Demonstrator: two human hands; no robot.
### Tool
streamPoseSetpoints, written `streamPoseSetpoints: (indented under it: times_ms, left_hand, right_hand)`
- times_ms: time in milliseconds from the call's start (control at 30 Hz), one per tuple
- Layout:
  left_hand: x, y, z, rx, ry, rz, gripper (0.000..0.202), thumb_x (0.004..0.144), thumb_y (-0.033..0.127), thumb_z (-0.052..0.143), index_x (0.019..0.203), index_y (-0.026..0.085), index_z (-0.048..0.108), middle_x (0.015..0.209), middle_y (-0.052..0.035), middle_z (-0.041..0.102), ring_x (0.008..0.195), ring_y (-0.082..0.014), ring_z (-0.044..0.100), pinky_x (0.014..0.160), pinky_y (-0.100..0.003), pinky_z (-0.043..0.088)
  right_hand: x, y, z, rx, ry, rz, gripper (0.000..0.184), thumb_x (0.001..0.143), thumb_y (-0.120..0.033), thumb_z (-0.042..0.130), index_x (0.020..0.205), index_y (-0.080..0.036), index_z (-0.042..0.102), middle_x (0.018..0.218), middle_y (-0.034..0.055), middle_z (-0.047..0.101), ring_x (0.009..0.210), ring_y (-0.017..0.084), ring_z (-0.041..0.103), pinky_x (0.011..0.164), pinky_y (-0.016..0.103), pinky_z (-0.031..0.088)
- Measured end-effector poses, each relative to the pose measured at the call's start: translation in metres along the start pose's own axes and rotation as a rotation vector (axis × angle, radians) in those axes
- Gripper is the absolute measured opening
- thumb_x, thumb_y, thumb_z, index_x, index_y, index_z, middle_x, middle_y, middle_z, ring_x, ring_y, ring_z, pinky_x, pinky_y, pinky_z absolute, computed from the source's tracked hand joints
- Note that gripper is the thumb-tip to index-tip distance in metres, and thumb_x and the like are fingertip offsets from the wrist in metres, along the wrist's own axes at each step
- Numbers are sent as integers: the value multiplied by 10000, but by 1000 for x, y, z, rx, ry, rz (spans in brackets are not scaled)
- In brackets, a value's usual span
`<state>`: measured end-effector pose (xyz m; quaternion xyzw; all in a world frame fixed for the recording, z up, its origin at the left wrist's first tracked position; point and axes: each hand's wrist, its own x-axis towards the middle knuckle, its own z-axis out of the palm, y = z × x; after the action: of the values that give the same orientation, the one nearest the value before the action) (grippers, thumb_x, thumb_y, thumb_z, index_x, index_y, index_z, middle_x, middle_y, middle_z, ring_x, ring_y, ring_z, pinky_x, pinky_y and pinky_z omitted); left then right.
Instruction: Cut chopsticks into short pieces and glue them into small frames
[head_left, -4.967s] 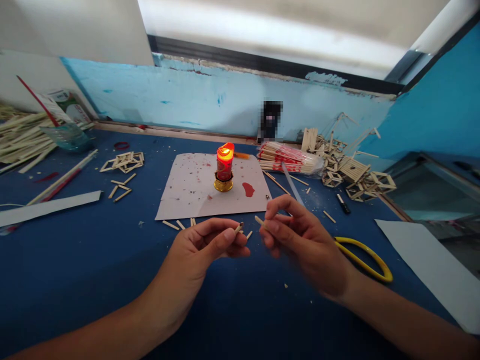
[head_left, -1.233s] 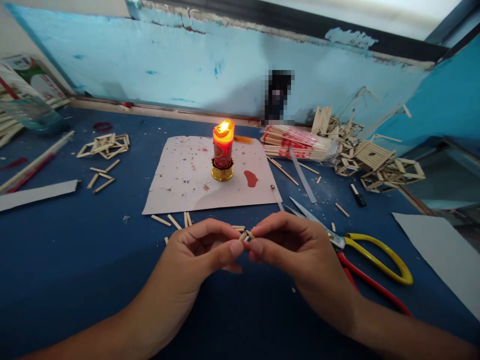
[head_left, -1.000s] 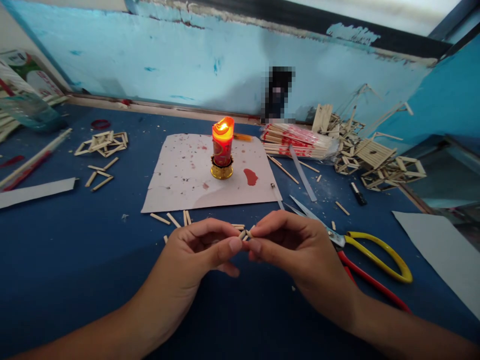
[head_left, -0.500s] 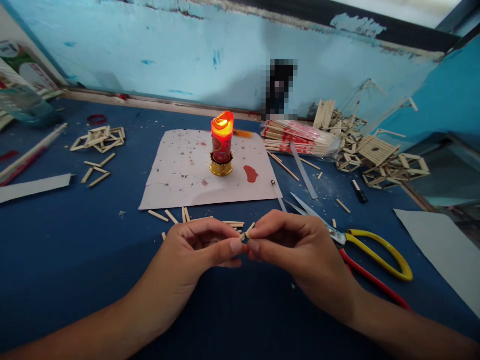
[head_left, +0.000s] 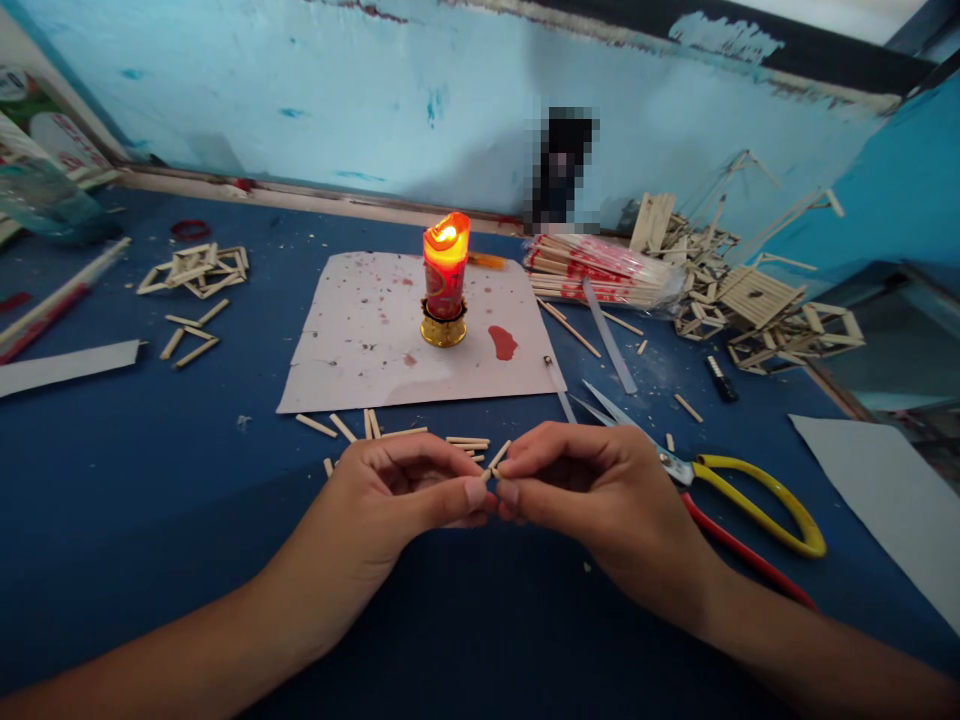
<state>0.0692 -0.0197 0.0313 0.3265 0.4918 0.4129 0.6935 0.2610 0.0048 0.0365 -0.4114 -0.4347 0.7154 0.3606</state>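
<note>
My left hand [head_left: 397,500] and my right hand [head_left: 600,495] meet fingertip to fingertip low in the middle of the blue table [head_left: 150,500]. Each pinches a short wooden stick piece [head_left: 491,470], and the two ends touch between the thumbs. Most of each piece is hidden by the fingers. Several cut stick pieces [head_left: 375,430] lie just beyond my hands. A lit red candle [head_left: 445,270] in a gold holder stands on a wax-spotted paper sheet [head_left: 360,340] behind them.
Scissors with yellow and red handles [head_left: 750,500] lie right of my right hand. A wrapped bundle of sticks [head_left: 600,272] and glued stick frames [head_left: 765,315] sit at the back right. More frames [head_left: 199,272] lie at the left. White paper [head_left: 885,490] lies at the right edge.
Five seconds ago my hands were apart, each with a stick piece; now they are together with the ends touching. Over the last second they have barely moved; the view tilted down slightly.
</note>
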Motion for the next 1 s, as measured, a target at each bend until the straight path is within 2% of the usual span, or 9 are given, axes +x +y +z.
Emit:
streamPoseSetpoints:
  times_ms: [167,300,367,433,533,1000]
  left_hand:
    - [1,-2,-1,-9,-23,-20,75,800,213,874,755,207,815,759,7,777,715,-104,731,676,-130,590]
    - [0,-4,-2,-17,-19,-10,79,807,251,883,828,219,813,762,23,778,702,-106,737,658,-147,613]
    - [-1,-5,-3,-33,-10,0,89,814,264,881,853,224,812,765,27,781,719,-112,742,670,-160,627]
    - [-1,-6,-2,-48,-8,5,89,816,260,879,852,219,808,766,26,783,733,-116,745,677,-168,635]
    - [-1,-6,-2,-46,-9,16,93,817,253,877,845,205,802,766,19,783,732,-118,745,683,-170,636]
    - [-1,-7,0,-47,-30,51,86,812,235,872,845,200,801,750,8,787,725,-109,741,677,-142,601]
  right_hand:
    - [1,1,-5,-70,-25,10,158,721,-140,920,804,-199,800,791,-12,780,731,101,729,693,142,575]
    - [0,-1,-8,-119,-45,-58,252,803,-188,876,1018,-258,765,951,-32,759,847,108,736,776,169,591]
    - [-1,-2,-9,-132,-47,-99,219,883,-257,814,1086,-271,733,1008,-32,739,883,109,736,821,188,594]
    - [-2,-3,-8,-171,-57,-132,131,951,-303,740,1072,-256,718,980,-26,735,874,105,732,827,189,585]
    - [-4,-3,-7,-252,-67,-143,87,956,-299,734,1008,-235,707,926,-28,739,856,99,717,794,174,568]
    - [-5,1,-4,-284,-72,-105,100,935,-296,758,945,-203,724,854,-3,771,806,133,743,768,220,587]
